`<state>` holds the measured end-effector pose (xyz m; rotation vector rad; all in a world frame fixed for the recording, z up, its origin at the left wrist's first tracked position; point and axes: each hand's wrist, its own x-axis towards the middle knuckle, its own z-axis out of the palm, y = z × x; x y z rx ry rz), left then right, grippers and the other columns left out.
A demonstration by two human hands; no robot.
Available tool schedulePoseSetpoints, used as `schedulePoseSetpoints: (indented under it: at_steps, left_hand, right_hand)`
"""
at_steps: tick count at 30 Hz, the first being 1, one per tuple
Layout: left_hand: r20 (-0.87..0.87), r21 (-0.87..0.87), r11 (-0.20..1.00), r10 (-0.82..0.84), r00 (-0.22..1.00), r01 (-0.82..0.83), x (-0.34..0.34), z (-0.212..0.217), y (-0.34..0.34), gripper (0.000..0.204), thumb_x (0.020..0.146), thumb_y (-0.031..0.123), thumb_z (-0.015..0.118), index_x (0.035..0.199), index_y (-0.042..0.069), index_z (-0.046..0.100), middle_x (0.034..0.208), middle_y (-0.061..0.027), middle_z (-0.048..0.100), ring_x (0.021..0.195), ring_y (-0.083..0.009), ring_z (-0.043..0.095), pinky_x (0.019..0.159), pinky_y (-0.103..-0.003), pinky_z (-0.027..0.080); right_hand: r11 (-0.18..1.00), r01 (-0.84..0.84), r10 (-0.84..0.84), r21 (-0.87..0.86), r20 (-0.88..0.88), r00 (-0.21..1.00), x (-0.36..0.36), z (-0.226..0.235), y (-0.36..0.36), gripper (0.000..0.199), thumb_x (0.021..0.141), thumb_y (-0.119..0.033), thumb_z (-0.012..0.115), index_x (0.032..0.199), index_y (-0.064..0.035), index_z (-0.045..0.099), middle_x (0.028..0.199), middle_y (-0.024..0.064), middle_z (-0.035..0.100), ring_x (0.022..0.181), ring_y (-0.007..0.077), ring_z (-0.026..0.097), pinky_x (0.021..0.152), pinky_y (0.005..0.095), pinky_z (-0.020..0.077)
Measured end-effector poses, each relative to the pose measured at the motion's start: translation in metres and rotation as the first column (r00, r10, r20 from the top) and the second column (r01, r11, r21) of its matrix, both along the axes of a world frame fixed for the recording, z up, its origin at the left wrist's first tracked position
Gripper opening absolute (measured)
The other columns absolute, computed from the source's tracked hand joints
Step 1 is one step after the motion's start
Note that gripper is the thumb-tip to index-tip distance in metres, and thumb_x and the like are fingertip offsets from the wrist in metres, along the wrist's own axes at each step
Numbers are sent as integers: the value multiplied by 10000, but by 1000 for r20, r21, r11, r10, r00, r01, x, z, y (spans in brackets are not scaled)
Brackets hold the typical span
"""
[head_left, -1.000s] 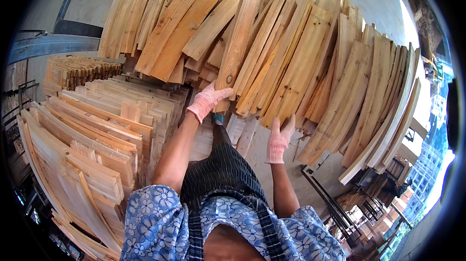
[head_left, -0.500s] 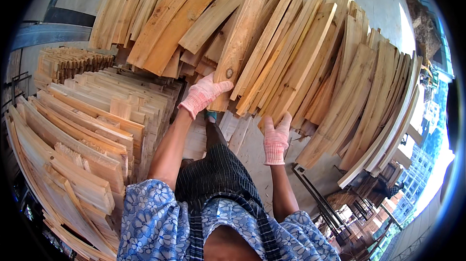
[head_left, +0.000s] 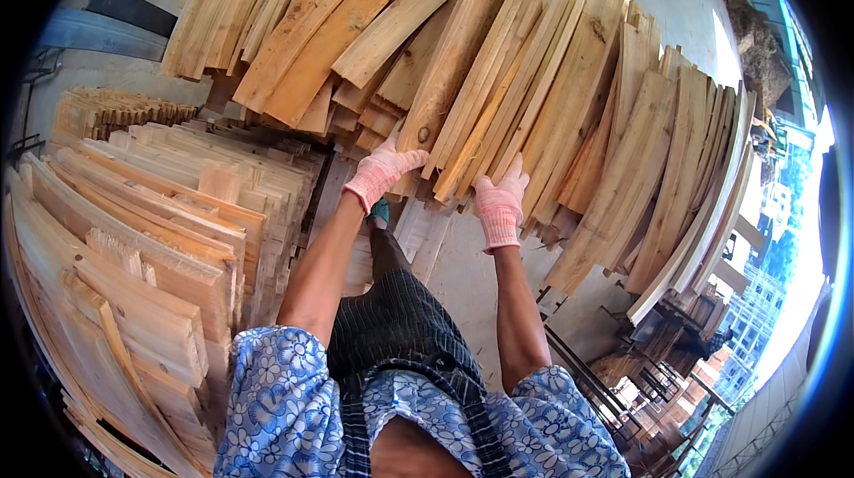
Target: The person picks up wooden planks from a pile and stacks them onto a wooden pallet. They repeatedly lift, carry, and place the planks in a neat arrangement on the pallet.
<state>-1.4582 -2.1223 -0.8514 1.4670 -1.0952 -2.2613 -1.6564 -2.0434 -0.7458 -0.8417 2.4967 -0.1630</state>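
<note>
Plank (head_left: 449, 69) lower end, left hand (head_left: 384, 171), right hand (head_left: 501, 207) gripping neighbouring edges

The right hand (head_left: 501, 208) has risen to the leaning planks (head_left: 498, 96) beside the left hand (head_left: 382, 171).

Stacked wooden boards (head_left: 151, 238) at left, concrete floor (head_left: 463, 282), metal rack (head_left: 623, 380), distant buildings (head_left: 756, 336) at right.

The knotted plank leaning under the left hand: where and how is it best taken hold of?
Probably at its lower end, near the knot, where the left hand meets the knotted plank. Come from below and wrap the fingers over its exposed long edge: it leans steeply, overlapped by neighbouring planks higher up.
</note>
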Motion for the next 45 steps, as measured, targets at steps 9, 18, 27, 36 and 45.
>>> schedulePoseSetpoints:
  at_steps: [9, 18, 27, 36, 45]
  left_hand:
    - [389, 45, 976, -212, 896, 211, 95, 68, 111, 913, 859, 575, 769, 1446, -51, 457, 1428, -246, 559, 1293, -343, 573, 1084, -374, 446]
    - [-307, 516, 785, 542, 782, -342, 56, -38, 83, 957, 868, 749, 647, 1520, 66, 484, 1441, -144, 581, 1297, -228, 549, 1092, -359, 452]
    - [-394, 342, 929, 276, 877, -138, 117, 60, 159, 822, 966, 543, 655, 1582, 75, 379, 1544, -107, 488, 1415, -222, 466, 1176, -387, 394]
    - [-276, 179, 946, 313, 909, -272, 69, 114, 149, 1111, 830, 713, 733, 1565, -6, 312, 1614, -180, 275, 1477, -279, 268, 1222, -386, 242]
    - [-256, -370, 923, 5, 967, -103, 68, 168, 120, 1157, 852, 796, 605, 1614, 47, 159, 1568, -217, 305, 1469, -337, 305, 1205, -430, 273]
  right_hand:
    - [840, 542, -301, -12, 820, 486, 41, -69, 162, 767, 956, -400, 661, 1580, -111, 321, 1380, 176, 551, 1250, 365, 562, 1058, 462, 477]
    - [594, 804, -239, 29, 961, 142, 40, -113, 132, 964, 863, -822, 559, 1532, -139, 443, 1480, 80, 539, 1294, 296, 562, 1061, 451, 512]
    - [706, 669, -324, 230, 946, 18, 45, 24, 183, 713, 1052, -620, 411, 1557, -117, 391, 1511, 108, 521, 1344, 291, 537, 1115, 431, 484]
    - [871, 484, -16, -83, 980, 197, 47, 47, 72, 751, 1025, -647, 459, 1506, -72, 441, 1432, 143, 568, 1282, 272, 578, 1057, 443, 535]
    - [848, 255, 404, -464, 879, 255, 100, 163, -18, 762, 1013, -656, 477, 1495, -65, 450, 1406, 146, 582, 1261, 269, 589, 1044, 449, 544]
